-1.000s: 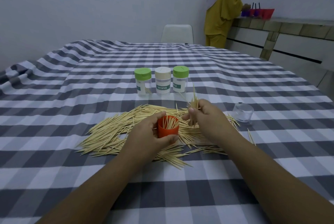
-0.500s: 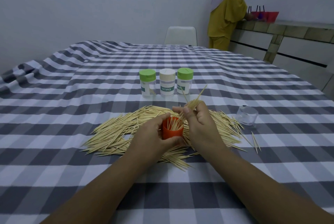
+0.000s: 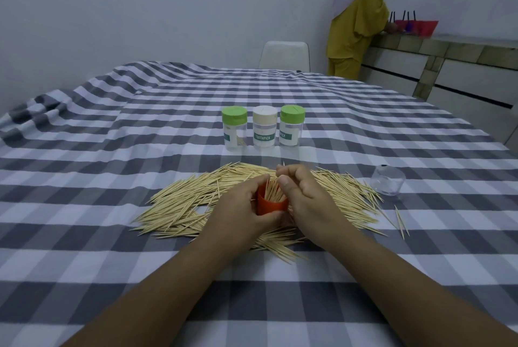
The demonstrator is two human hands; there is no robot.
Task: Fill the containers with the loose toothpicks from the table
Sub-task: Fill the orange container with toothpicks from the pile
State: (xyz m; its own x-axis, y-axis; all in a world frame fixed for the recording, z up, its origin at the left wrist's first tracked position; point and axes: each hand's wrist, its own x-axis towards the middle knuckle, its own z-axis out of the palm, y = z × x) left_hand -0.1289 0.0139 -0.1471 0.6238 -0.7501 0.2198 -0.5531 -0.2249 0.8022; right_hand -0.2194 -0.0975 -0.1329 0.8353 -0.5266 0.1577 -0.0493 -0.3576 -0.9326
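Toothpicks [image 3: 179,201] lie in a broad loose heap on the checked tablecloth [image 3: 84,276], spread to both sides of the two hands and beneath them. Left hand [image 3: 238,212]: fingers and thumb curled round the orange container [image 3: 270,206], holding it upright in the middle of the heap. Right hand [image 3: 304,198]: thumb and fingers closed at the container's mouth, apparently pinching a small bundle whose lower ends are already inside; one tip shows above the fingers, and how many picks are held cannot be told. A partial fill of upright picks is visible in the container.

Step in hand, as judged: feeding a pinch of picks into the orange container, with most of the heap not yet gathered. Next move, as judged: release the bundle so that it drops end-on, then gather another pinch from the heap with points aligned, while the left hand keeps the container steady; picks entering at a slant may jam across the mouth.

Behind the heap stand three capped containers in a row: green-lidded [image 3: 234,127], cream-lidded and marked TOOTHPICK [image 3: 264,129], green-lidded [image 3: 291,128]. A clear cap or cup [image 3: 388,182] lies well to the right, near a few stray picks [image 3: 400,219]. A person stands at the far counter [image 3: 448,46].
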